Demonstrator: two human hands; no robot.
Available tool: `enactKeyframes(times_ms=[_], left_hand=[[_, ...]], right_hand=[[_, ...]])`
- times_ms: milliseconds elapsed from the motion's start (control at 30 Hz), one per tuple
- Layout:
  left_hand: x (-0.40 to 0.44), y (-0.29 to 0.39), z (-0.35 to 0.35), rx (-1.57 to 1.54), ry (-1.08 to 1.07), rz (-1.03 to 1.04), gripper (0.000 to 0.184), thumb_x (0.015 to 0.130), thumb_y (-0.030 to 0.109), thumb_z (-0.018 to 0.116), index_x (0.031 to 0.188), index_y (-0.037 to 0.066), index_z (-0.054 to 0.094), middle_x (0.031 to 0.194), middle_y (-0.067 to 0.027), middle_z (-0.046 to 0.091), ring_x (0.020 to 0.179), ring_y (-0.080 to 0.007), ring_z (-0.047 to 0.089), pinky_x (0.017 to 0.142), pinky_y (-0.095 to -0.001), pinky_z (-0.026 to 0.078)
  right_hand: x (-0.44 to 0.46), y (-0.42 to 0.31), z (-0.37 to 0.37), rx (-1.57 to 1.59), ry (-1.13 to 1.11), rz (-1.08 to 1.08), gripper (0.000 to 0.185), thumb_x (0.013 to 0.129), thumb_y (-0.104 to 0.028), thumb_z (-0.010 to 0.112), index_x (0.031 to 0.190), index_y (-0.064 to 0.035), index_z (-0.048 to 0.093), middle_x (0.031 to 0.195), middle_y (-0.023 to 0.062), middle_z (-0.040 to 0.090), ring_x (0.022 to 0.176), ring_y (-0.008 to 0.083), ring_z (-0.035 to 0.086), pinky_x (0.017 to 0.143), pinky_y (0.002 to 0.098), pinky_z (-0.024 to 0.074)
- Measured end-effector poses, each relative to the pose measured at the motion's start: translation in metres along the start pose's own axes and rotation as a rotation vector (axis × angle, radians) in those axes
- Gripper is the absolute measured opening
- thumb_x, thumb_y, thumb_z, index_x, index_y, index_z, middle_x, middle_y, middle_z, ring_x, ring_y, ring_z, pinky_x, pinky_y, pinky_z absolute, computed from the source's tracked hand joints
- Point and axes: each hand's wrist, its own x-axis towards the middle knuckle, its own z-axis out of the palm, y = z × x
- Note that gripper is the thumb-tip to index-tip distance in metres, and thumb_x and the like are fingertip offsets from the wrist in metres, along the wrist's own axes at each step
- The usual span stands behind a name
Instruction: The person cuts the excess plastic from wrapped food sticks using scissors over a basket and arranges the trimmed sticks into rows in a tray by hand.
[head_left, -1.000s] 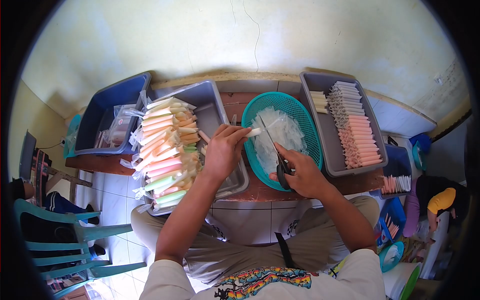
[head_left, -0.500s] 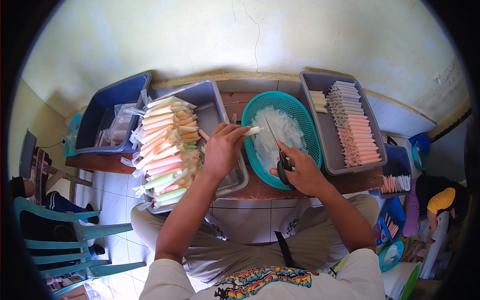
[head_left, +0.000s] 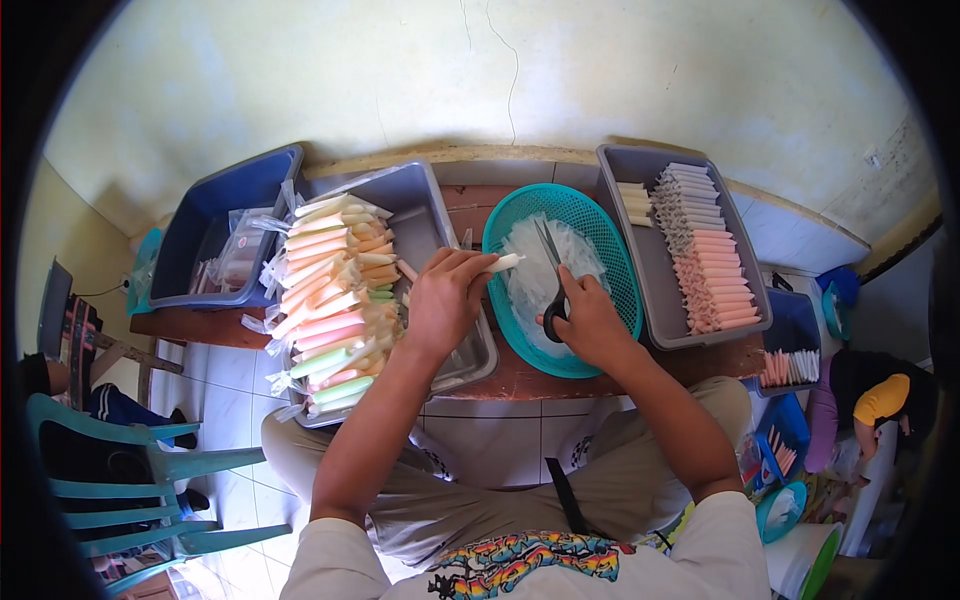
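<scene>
My left hand [head_left: 445, 300] is closed on a white ice pop [head_left: 508, 262] in a thin plastic tube, whose end pokes out past my fingertips toward the basket. My right hand [head_left: 597, 325] grips black-handled scissors [head_left: 553, 312], their blades slightly parted and pointing away from me, just right of the ice pop and apart from it. Below the blades, a teal mesh basket [head_left: 632, 275] holds a heap of clear plastic scraps [head_left: 590, 258]. Left of my left hand, a grey tub [head_left: 415, 200] is piled with tied ice pops [head_left: 325, 290] in orange, pink, green and cream.
At right, a grey tub [head_left: 670, 290] holds neat rows of pink, white and cream ice pops [head_left: 722, 255]. A blue tub [head_left: 195, 235] with plastic bags stands at left. Teal chairs [head_left: 150, 465] are at lower left; a person in a yellow sleeve [head_left: 882, 398] bends at far right.
My right hand has shifted slightly up and left with the scissors, and their blades look more parted. My left hand and the white ice pop have stayed in place.
</scene>
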Motion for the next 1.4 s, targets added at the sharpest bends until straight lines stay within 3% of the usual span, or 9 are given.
enactKeyframes(times_ms=[233,300,533,633,700,1033,1200,1300,1400], left_hand=[[0.001,0.001,0.001,-0.007,-0.004,0.002,0.028,0.088,0.005,0.08,0.115,0.007,0.08,0.108,-0.0089,0.079,0.1,-0.0304,0.071,0.087,-0.0438,0.058],[0.001,0.001,0.002,-0.018,0.005,0.023,0.028,0.088,0.005,0.08,0.116,0.007,0.08,0.108,-0.0091,0.079,0.099,-0.0305,0.071,0.087,-0.0437,0.058],[0.002,0.005,0.001,-0.017,-0.002,0.003,0.029,0.088,0.005,0.08,0.117,0.007,0.08,0.108,-0.0092,0.079,0.099,-0.0308,0.071,0.087,-0.0436,0.058],[0.002,0.004,0.002,-0.018,-0.012,0.005,0.029,0.088,0.005,0.08,0.117,0.007,0.08,0.108,-0.0093,0.079,0.1,-0.0308,0.071,0.087,-0.0437,0.058],[0.002,0.005,0.001,-0.018,-0.015,0.01,0.029,0.088,0.005,0.08,0.117,0.007,0.08,0.108,-0.0097,0.079,0.099,-0.0311,0.072,0.087,-0.0439,0.058],[0.004,0.009,0.0,-0.044,0.019,0.052,0.027,0.089,0.005,0.08,0.116,0.007,0.079,0.106,-0.0122,0.079,0.097,-0.0325,0.074,0.085,-0.0433,0.059],[0.006,0.016,-0.003,-0.27,0.004,-0.059,0.03,0.089,0.005,0.082,0.119,0.006,0.078,0.106,-0.0136,0.079,0.094,-0.0316,0.076,0.081,-0.04,0.06],[0.008,0.025,-0.005,-0.367,-0.008,-0.093,0.032,0.09,0.001,0.082,0.121,0.006,0.077,0.108,-0.0135,0.08,0.094,-0.0258,0.078,0.081,-0.0358,0.061],[0.012,0.033,-0.006,-0.47,-0.027,-0.135,0.037,0.091,-0.003,0.08,0.127,0.005,0.074,0.111,-0.0127,0.08,0.096,-0.0204,0.079,0.082,-0.0335,0.061]], right_hand=[[0.004,0.007,0.011,-0.121,-0.082,0.104,0.086,0.088,-0.017,0.081,0.16,0.007,0.039,0.125,0.0283,0.054,0.112,0.0464,0.065,0.099,0.0499,0.0546],[0.005,0.014,0.02,-0.187,-0.053,0.065,0.078,0.088,-0.011,0.072,0.156,0.0091,0.04,0.127,0.0315,0.052,0.104,0.0518,0.069,0.092,0.0546,0.059],[0.012,0.009,0.025,-0.241,-0.065,0.124,0.072,0.089,-0.012,0.068,0.153,0.0086,0.044,0.128,0.0296,0.053,0.102,0.0517,0.07,0.091,0.0549,0.06],[0.013,-0.006,0.013,-0.313,-0.114,0.122,0.072,0.088,-0.015,0.07,0.152,0.0072,0.046,0.128,0.0271,0.053,0.101,0.049,0.072,0.091,0.0529,0.0609],[0.014,-0.012,0.011,-0.336,-0.169,0.201,0.085,0.082,-0.02,0.084,0.154,0.0028,0.045,0.132,0.0227,0.052,0.112,0.0449,0.069,0.094,0.0508,0.0597],[0.001,-0.015,-0.006,-0.203,0.031,0.002,0.071,0.088,-0.029,0.084,0.147,-0.0014,0.056,0.131,0.0191,0.06,0.109,0.038,0.071,0.093,0.0475,0.0594],[0.001,-0.037,-0.025,0.199,0.116,0.014,0.041,0.091,-0.031,0.082,0.122,-0.0049,0.072,0.101,0.0095,0.076,0.08,0.0257,0.076,0.077,0.0407,0.0591],[-0.002,-0.042,-0.028,0.331,0.14,-0.052,0.04,0.092,-0.03,0.084,0.119,-0.0035,0.072,0.1,0.0109,0.078,0.073,0.0184,0.074,0.068,0.0347,0.057],[-0.004,-0.048,-0.031,0.409,0.178,-0.142,0.036,0.092,-0.029,0.084,0.117,-0.0052,0.072,0.101,0.0105,0.079,0.076,0.0191,0.076,0.068,0.034,0.0574]])
